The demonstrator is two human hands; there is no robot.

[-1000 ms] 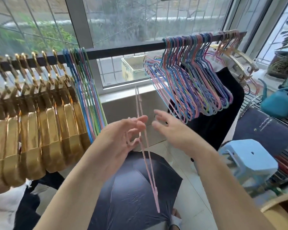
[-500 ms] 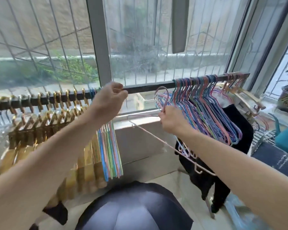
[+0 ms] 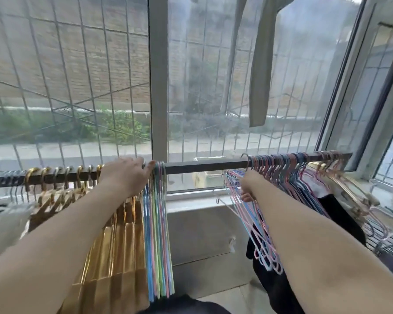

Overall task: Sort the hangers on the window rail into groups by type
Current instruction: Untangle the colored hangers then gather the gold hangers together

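Note:
A dark rail (image 3: 202, 164) runs across the window. Gold hangers (image 3: 114, 245) hang at its left, with a small set of thin coloured hangers (image 3: 159, 245) right beside them. My left hand (image 3: 125, 175) lies over the rail, thumb and fingertips pinching the hooks of that thin set. A large mixed bunch of thin hangers (image 3: 281, 177) hangs further right. My right hand (image 3: 250, 184) is at the left edge of the bunch, fingers curled round a pink hanger (image 3: 243, 214) there. A few gold hangers (image 3: 349, 191) hang at the rail's right end.
Clear hangers (image 3: 14, 189) hang at the far left. A black garment (image 3: 277, 279) hangs under the right bunch. A dark umbrella (image 3: 184, 307) lies below. A wire rack (image 3: 386, 243) stands at the right, and a grey cloth (image 3: 261, 75) hangs above.
My view has tilted up. My left hand brought the pink hanger up to the thin set on the rail. My right hand went up into the right bunch and took hold of a hanger.

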